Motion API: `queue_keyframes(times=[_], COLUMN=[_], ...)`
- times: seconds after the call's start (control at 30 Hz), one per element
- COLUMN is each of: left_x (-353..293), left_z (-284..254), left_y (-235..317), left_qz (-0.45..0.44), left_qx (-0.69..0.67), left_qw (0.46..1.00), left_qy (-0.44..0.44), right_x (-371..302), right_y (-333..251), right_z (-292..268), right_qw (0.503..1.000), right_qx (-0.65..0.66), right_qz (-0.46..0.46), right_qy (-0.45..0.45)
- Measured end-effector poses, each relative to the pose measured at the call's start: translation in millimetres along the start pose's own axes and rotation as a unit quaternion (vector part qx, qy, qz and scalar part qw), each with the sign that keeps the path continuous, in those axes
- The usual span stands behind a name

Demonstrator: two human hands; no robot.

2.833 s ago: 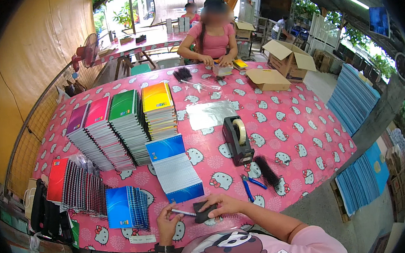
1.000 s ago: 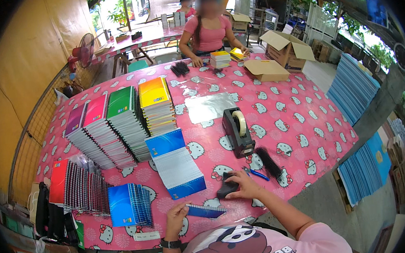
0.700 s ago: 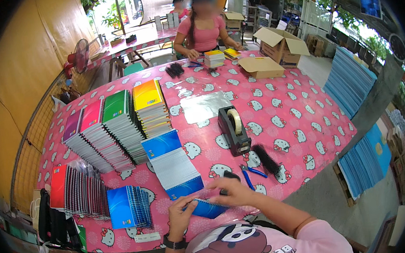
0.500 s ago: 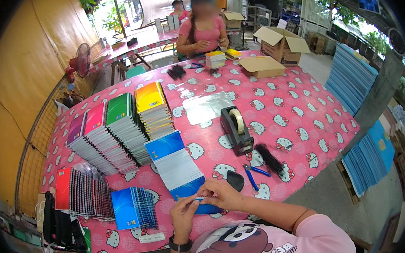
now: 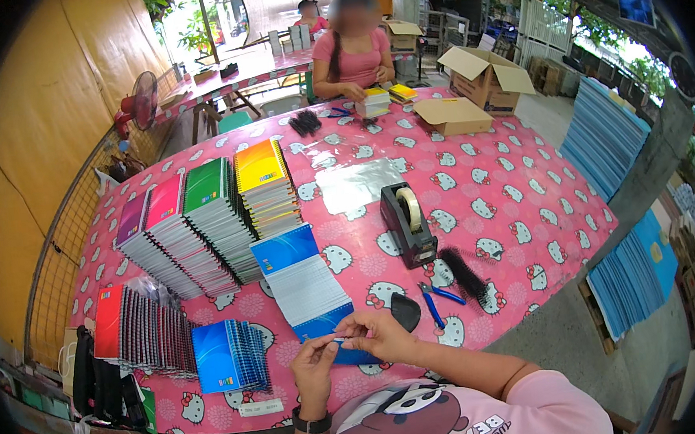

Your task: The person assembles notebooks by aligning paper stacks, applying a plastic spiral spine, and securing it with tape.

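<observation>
My left hand and my right hand meet at the near edge of the pink patterned table. Both pinch the top edge of a small blue notebook that lies flat in front of me. Just beyond it runs a fanned row of blue-covered spiral notebooks. A small black piece lies right of my right hand, apart from it. Blue-handled pliers and a black binding comb lie further right.
A black tape dispenser stands mid-table, with clear plastic sheets behind it. Stacks of coloured notebooks fill the left, red ones and blue ones nearer me. A person sits opposite. Cardboard boxes stand at the far right.
My right hand has put the small black piece down on the table and come to the blue notebook. My left hand has brought that notebook nearer; both hands now pinch its edge.
</observation>
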State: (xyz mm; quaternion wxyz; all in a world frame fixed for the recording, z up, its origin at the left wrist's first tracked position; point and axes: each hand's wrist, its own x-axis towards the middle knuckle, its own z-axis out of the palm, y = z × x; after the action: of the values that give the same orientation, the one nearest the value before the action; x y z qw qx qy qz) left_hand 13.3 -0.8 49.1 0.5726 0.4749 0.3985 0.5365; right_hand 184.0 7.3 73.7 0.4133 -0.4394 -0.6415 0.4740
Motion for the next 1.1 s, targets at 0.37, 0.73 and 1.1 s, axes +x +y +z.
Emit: queue_keyframes(times=[0.37, 0.73, 1.1], left_x=[1, -4, -6], left_z=[1, -2, -2], left_y=[-6, -1, 4], left_qz=[0.061, 0.051, 0.009], left_qx=[0.024, 0.004, -0.024], left_qw=[0.998, 0.998, 0.999], left_qy=[0.026, 0.042, 0.040], right_x=[-3, -2, -3], right_y=[-4, -5, -10], right_z=[2, 11, 11], right_qw=[0.998, 0.996, 0.993], right_qx=[-0.059, -0.066, -0.081], right_qz=[-0.032, -0.052, -0.084], right_qy=[0.004, 0.002, 0.033])
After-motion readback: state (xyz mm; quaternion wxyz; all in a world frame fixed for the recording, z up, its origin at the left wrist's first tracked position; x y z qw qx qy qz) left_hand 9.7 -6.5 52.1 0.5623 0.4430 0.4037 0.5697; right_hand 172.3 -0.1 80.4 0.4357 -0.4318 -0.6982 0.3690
